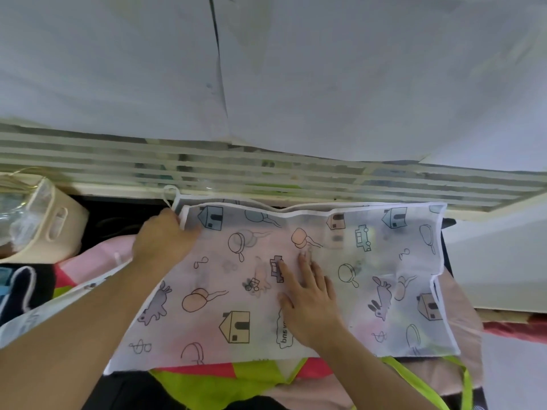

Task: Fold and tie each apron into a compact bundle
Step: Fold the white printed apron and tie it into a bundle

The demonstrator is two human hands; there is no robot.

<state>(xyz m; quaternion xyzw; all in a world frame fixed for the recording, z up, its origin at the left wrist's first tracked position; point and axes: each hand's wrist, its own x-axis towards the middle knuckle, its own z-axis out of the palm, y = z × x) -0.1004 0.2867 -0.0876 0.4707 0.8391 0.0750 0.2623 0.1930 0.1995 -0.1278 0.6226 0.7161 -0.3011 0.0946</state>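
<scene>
A thin white apron (pixel 384 261) printed with houses, pans and rabbits lies spread flat in front of me, on top of other cloths. My left hand (pixel 164 242) grips its far left corner, where a white tie strap (pixel 171 194) loops up. With fingers straight, my right hand (pixel 307 297) presses flat on the middle of the apron. The apron's right edge has a white hem and a narrow strip (pixel 437 291) hanging beside it.
Beneath the apron lie a pink cloth (pixel 94 261) and a lime-green and red apron (pixel 236 380) with green straps (pixel 467 386). A cream basket (pixel 56 229) with clear plastic bags stands at the left. A slatted white rail (pixel 266 173) runs along the far edge.
</scene>
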